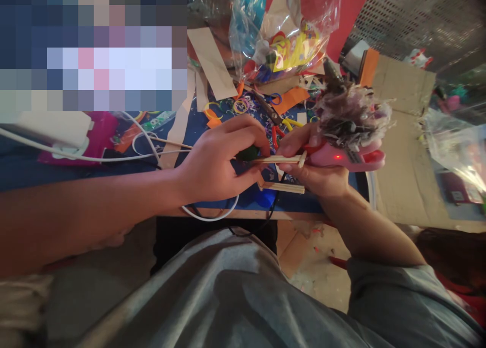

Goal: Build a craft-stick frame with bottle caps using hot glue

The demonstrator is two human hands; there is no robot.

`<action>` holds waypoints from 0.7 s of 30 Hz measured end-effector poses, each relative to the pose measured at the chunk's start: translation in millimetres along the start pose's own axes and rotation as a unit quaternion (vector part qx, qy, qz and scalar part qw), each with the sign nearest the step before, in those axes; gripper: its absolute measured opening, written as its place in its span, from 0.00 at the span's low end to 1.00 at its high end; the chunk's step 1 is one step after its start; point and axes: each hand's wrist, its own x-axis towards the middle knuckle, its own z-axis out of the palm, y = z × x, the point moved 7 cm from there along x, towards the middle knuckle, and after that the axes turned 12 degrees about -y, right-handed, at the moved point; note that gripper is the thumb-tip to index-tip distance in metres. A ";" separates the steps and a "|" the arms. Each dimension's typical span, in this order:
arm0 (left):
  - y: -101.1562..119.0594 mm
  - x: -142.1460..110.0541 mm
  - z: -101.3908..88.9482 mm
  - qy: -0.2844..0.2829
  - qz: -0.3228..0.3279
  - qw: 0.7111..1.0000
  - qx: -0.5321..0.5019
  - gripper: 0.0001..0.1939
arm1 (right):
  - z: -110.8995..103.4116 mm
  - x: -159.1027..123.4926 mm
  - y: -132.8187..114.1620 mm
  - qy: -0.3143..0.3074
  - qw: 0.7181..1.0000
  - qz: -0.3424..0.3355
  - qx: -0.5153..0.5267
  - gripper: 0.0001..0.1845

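Observation:
My left hand (220,161) is closed, with its thumb and fingers pinching a small frame of thin wooden sticks (281,159). A second stick arm (283,187) of the frame sticks out below. A dark green round piece (247,153) shows under the left fingers; whether it is joined to the sticks I cannot tell. My right hand (322,178) is wrapped round a pink hot glue gun (351,158) with a lit red light. Its fingertips also reach the right end of the sticks. Grey, stringy residue (353,110) clumps thickly on the gun's front, below the dark nozzle (332,72).
Scissors (275,113) with yellow handles lie beyond my hands among paper scraps and rubber bands. A clear plastic bag (284,34) stands at the back. White cable (132,158) loops across the blue tabletop at left. Cardboard (398,135) covers the right side.

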 end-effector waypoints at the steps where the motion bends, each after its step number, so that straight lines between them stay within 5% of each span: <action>1: 0.2 -0.3 0.0 0.000 0.000 1.000 0.003 0.06 | -0.5 -0.1 0.3 -0.002 1.000 -0.003 -0.002 0.19; 12: 5.0 -4.0 3.4 0.031 0.084 0.992 0.092 0.06 | 3.3 4.8 -11.9 0.016 0.999 -0.008 -0.036 0.21; 21: -13.0 3.7 12.5 -0.040 -0.039 0.995 -0.084 0.10 | 11.9 11.7 -6.8 -0.006 0.997 0.063 0.043 0.26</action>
